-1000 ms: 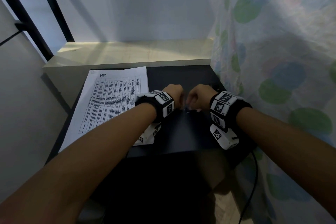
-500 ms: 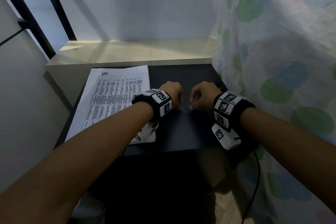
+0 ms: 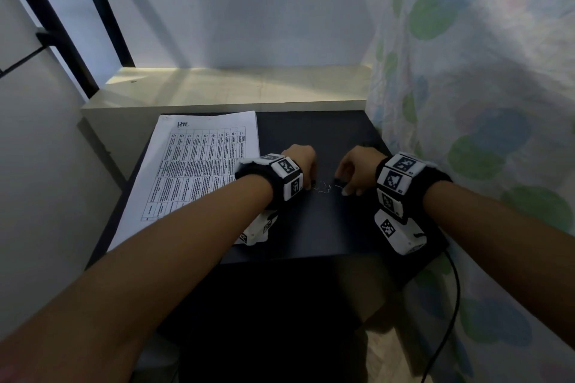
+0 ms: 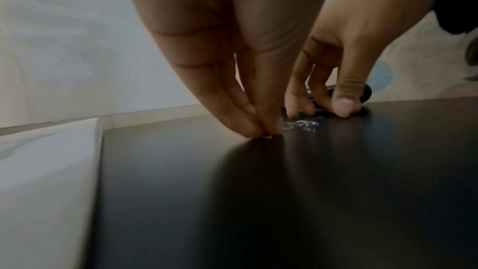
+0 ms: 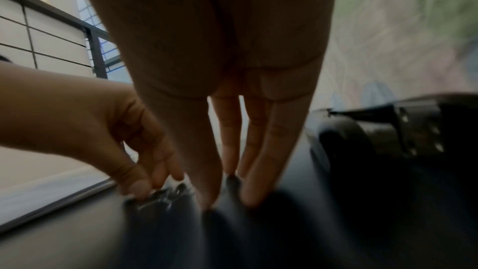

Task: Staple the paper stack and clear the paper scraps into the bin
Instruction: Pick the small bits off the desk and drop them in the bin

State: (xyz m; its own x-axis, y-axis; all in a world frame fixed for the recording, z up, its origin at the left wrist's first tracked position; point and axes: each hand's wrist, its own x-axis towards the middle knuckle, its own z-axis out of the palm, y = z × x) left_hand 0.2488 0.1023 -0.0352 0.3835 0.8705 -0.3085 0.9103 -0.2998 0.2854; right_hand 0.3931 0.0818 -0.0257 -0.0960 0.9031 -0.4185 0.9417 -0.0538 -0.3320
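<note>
Left hand [image 3: 299, 162] and right hand [image 3: 357, 169] flank loose staples [image 3: 323, 188] on table [image 3: 311, 227]

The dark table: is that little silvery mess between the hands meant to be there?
Probably not: loose staples lie scattered on the table, between the left hand and right hand, beside the paper stack.

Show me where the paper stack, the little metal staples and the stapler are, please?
paper stack [image 3: 199, 165], head view: on the printed table of the top sheet.
staples [image 3: 323, 189], head view: on the small loose pile between the hands.
stapler [image 5: 403, 130], right wrist view: on its dark body at the right.
</note>
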